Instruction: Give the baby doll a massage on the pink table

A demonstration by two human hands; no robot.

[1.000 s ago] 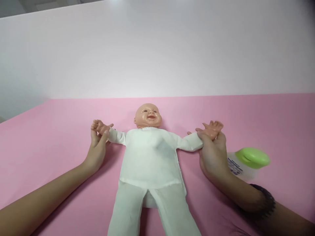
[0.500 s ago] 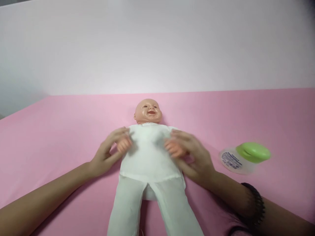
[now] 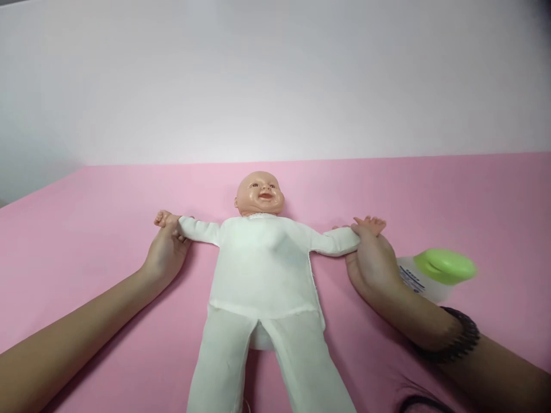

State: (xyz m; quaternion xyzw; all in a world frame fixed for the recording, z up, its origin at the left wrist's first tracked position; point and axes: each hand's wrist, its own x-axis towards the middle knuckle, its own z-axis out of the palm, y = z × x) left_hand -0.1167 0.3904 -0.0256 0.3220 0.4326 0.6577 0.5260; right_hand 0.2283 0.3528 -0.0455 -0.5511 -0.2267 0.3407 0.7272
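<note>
A baby doll (image 3: 262,269) with a plastic head and a white cloth body lies on its back, face up, both arms stretched out sideways. My left hand (image 3: 165,255) grips the doll's arm at the wrist on the left side, thumb on top and the doll's small fist showing beyond it. On the other side my right hand (image 3: 373,258) is closed round the opposite wrist, with the doll's spread fingers sticking out past my thumb. The doll's feet lie outside the view.
A clear bottle with a green cap (image 3: 444,266) lies on the pink tabletop (image 3: 129,201), just right of my right hand and partly hidden by it. Behind the table rises a white wall (image 3: 275,80). A dark cord-like loop (image 3: 424,401) shows at the bottom edge.
Both my hands have moved apart, drawing the doll's arms from over its chest out to the sides. Its head and torso have stayed in place.
</note>
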